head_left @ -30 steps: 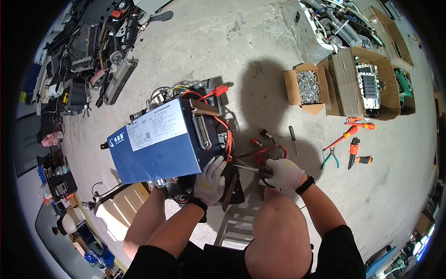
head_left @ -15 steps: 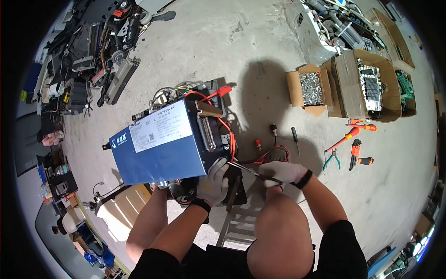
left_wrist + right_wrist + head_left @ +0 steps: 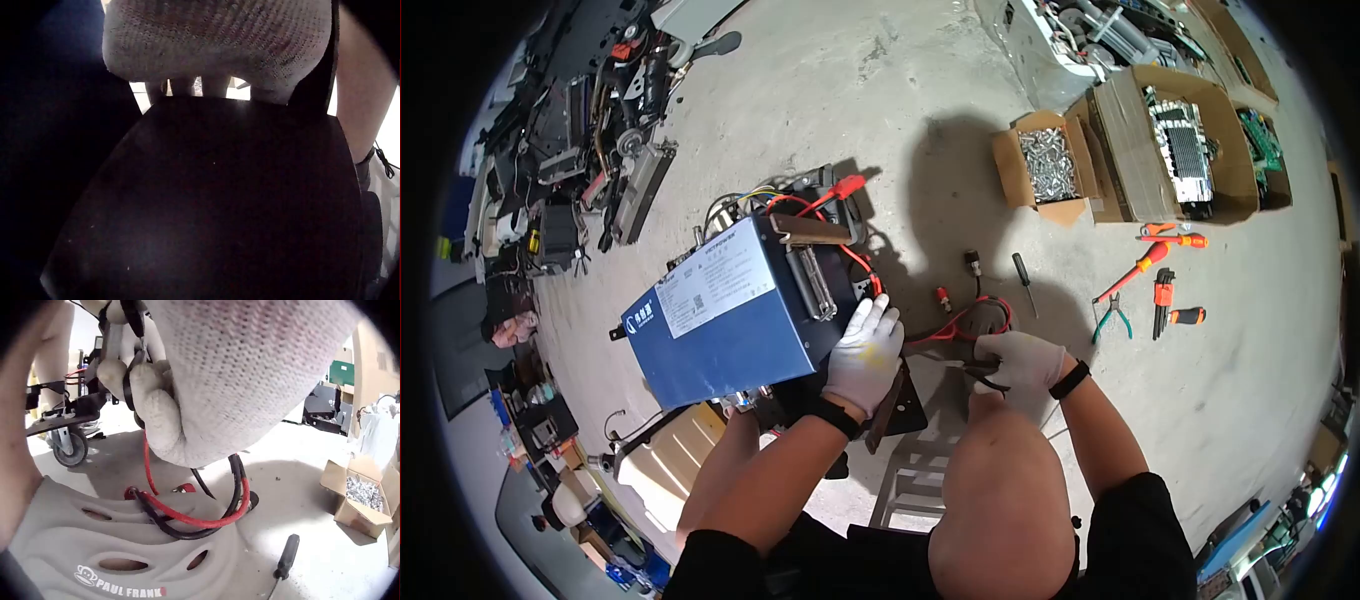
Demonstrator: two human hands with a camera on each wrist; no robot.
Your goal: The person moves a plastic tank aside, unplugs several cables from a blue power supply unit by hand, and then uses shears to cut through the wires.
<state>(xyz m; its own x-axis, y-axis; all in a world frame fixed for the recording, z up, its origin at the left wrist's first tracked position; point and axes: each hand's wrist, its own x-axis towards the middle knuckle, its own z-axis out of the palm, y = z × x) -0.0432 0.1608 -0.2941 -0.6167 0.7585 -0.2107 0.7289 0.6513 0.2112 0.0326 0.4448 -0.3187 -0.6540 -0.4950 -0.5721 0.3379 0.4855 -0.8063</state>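
The blue metal unit (image 3: 715, 330) with a white label lies tilted at centre left in the head view. My gloved left hand (image 3: 865, 360) rests against its dark right end with fingers extended, fingertips beside the red cable (image 3: 870, 272). Seen from the left wrist, the left hand (image 3: 219, 37) is behind a dark panel (image 3: 212, 187); what its fingertips touch is hidden. My gloved right hand (image 3: 1025, 362) holds black-handled scissors (image 3: 982, 377), blades towards the unit. In the right wrist view, the right hand's (image 3: 237, 375) fingers curl round the black handles (image 3: 129, 387).
Red and black leads (image 3: 1003, 312) lie by a grey shoe (image 3: 125, 537). Further right are a screwdriver (image 3: 1025, 285), pliers (image 3: 1113, 320), red-handled tools (image 3: 1165, 292) and boxes of screws (image 3: 1048, 165) and parts (image 3: 1185, 155). A beige casing (image 3: 670, 450) and metal parts (image 3: 560, 170) stand left.
My left hand has shifted up along the unit's end, its fingers more extended. The scissors have drawn back to the right, away from the left hand. The head view has shifted slightly.
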